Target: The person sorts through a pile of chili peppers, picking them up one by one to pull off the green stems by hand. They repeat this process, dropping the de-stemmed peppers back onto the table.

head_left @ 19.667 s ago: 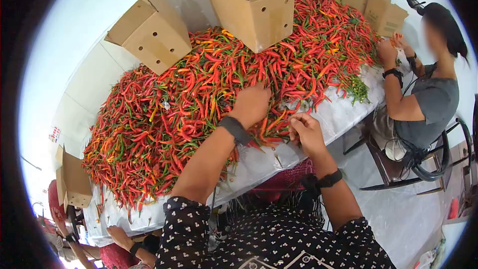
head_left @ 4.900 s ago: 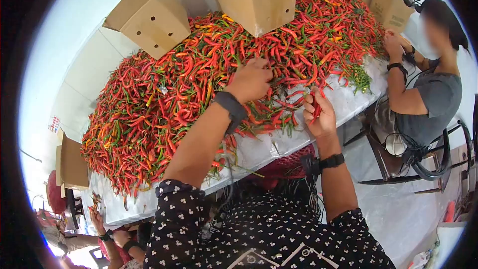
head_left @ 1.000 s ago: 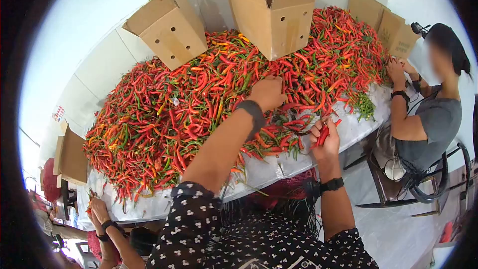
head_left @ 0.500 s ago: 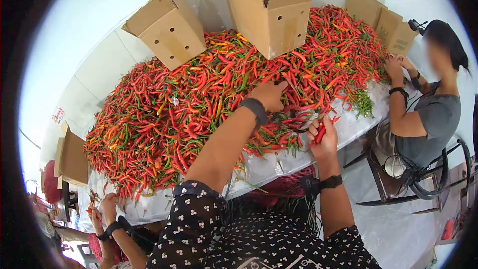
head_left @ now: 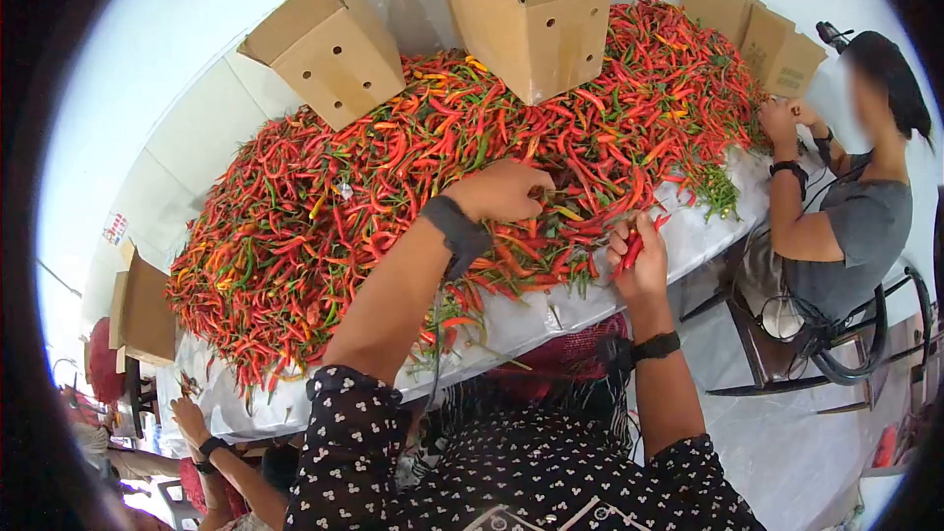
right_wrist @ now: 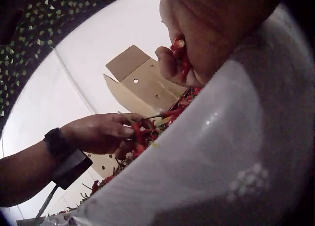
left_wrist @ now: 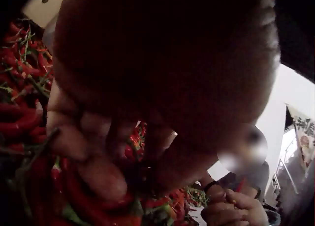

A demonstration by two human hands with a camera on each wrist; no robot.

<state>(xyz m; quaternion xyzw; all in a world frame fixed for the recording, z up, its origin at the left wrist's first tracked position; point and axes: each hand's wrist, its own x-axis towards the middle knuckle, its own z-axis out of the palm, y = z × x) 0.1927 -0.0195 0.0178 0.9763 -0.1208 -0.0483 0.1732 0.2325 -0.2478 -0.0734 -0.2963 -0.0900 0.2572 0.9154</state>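
Note:
A big heap of chili peppers, mostly red with some green and orange, covers the table. My left hand reaches into its front part with bent fingers. In the left wrist view, its fingertips lie right over red peppers; I cannot tell whether they pinch one. To the right, near the table's front edge, my right hand grips a few red chili peppers in its curled fingers. The right wrist view shows the broken end of a red pepper poking out of that fist.
Open cardboard boxes stand behind and on the heap, another box at far left. A pile of green chilies lies right. A seated person works at the right end; another person's arm reaches in at lower left. Plastic sheeting covers the table.
My left hand has drawn back left from deeper in the heap, its pointing finger now bent. The right hand keeps its peppers in nearly the same place. The hands at lower left have shifted.

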